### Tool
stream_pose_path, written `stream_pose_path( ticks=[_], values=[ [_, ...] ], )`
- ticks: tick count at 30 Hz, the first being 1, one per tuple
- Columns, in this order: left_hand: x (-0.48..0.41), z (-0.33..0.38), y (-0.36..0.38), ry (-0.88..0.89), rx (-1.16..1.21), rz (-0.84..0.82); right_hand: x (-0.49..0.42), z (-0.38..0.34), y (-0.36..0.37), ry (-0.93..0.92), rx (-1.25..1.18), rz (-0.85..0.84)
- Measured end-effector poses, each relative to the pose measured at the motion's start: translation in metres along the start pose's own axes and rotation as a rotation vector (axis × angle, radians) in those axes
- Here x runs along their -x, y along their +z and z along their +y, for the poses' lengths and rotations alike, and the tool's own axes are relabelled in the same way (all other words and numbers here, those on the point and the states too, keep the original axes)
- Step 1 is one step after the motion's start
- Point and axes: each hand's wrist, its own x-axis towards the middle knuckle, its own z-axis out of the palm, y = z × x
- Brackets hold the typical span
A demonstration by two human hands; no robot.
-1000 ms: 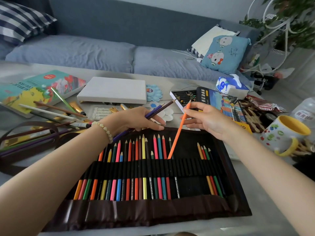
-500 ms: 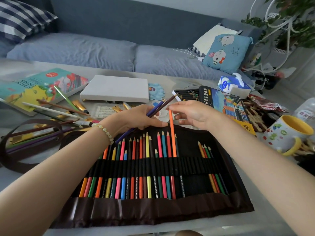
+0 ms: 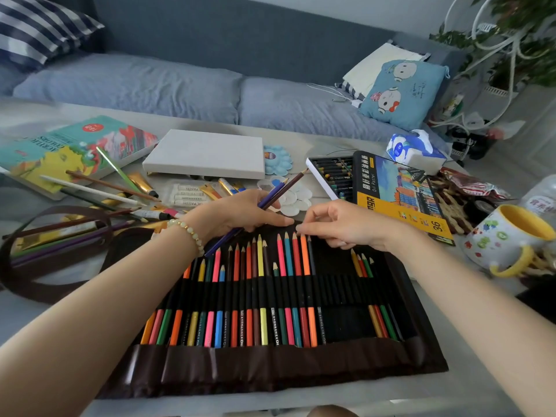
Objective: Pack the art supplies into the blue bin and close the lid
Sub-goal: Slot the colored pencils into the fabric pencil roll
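Nearest the camera: dark brown pencil roll (image 3: 270, 371) lies unrolled and flat on the pale table (image 3: 469, 386), bottom flap folded up over the pencil ends. A black elastic band crosses the middle and holds a row of coloured pencils (image 3: 240, 296) upright in their loops, tips pointing away. A gap of empty loops sits right of centre, then a small group of four pencils (image 3: 368, 284) near the right edge.

Orange pencil (image 3: 307, 284): seated in its loop, just left of the gap, beside a red one.

Right hand (image 3: 346, 225): over the top edge of the roll, fingers curled, thumb and forefinger pinched together at the orange pencil's tip. Whether they grip the tip or only touch it, cannot tell.

Left hand (image 3: 240, 216): bead bracelet (image 3: 188, 233) at the wrist; fingers closed around two pencils, one blue-purple (image 3: 264, 200) and one dark brown (image 3: 293, 182), both slanting up and to the right.

Further out, left: loose brushes and pencils (image 3: 90, 188) scattered over a brown strap (image 3: 45, 266), paint tubes (image 3: 144, 182), a teal acrylic colours box (image 3: 69, 145). Centre: white canvas (image 3: 204, 153), pastel sticks (image 3: 186, 194), flower-shaped palettes (image 3: 278, 159). Right: open oil pastel box (image 3: 394, 194), tissue pack (image 3: 415, 150), mug with yellow interior (image 3: 505, 236).

Beyond the table: blue-grey sofa (image 3: 150, 85), cartoon cushion (image 3: 403, 91).

Blue bin: not in view.
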Motion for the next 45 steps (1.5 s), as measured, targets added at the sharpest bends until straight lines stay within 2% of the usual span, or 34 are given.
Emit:
stream_pose_path(
  ticks=[2, 6, 9, 12, 16, 19, 22, 25, 30, 38, 42, 45],
  values=[
    [0.001, 0.003, 0.001, 0.042, 0.013, 0.002, -0.003, 0.003, -0.001, -0.011, -0.049, 0.09],
    [0.002, 0.014, 0.004, 0.146, 0.122, 0.005, -0.013, 0.008, -0.002, -0.039, -0.456, 0.398],
    [0.004, 0.023, 0.011, 0.187, 0.096, -0.044, -0.013, 0.007, -0.001, -0.064, -0.714, 0.469],
    [0.005, 0.032, 0.018, 0.198, 0.162, -0.123, -0.009, 0.009, -0.006, -0.076, -0.845, 0.517],
    [-0.005, 0.034, 0.021, 0.125, 0.135, -0.033, 0.004, 0.017, -0.03, -0.184, -0.997, 0.622],
    [-0.018, 0.03, 0.022, 0.059, -0.116, 0.049, 0.013, 0.027, -0.037, -0.19, -0.937, 0.656],
    [-0.024, 0.024, 0.027, 0.036, -0.457, 0.017, 0.012, 0.036, -0.032, -0.161, -0.9, 0.634],
    [-0.021, 0.025, 0.029, 0.043, -0.579, -0.021, 0.008, 0.04, -0.028, -0.136, -0.863, 0.625],
    [-0.015, 0.019, 0.016, -0.003, -0.487, -0.148, 0.003, 0.041, -0.024, -0.091, -0.799, 0.562],
    [-0.008, 0.016, 0.009, 0.048, -0.253, -0.142, -0.002, 0.038, -0.029, -0.023, -0.684, 0.47],
    [-0.001, 0.021, 0.007, 0.056, -0.181, -0.107, -0.012, 0.029, -0.031, 0.034, -0.523, 0.436],
    [0.003, 0.021, 0.006, 0.075, -0.153, -0.098, -0.019, 0.019, -0.024, 0.096, -0.326, 0.335]
  ],
)
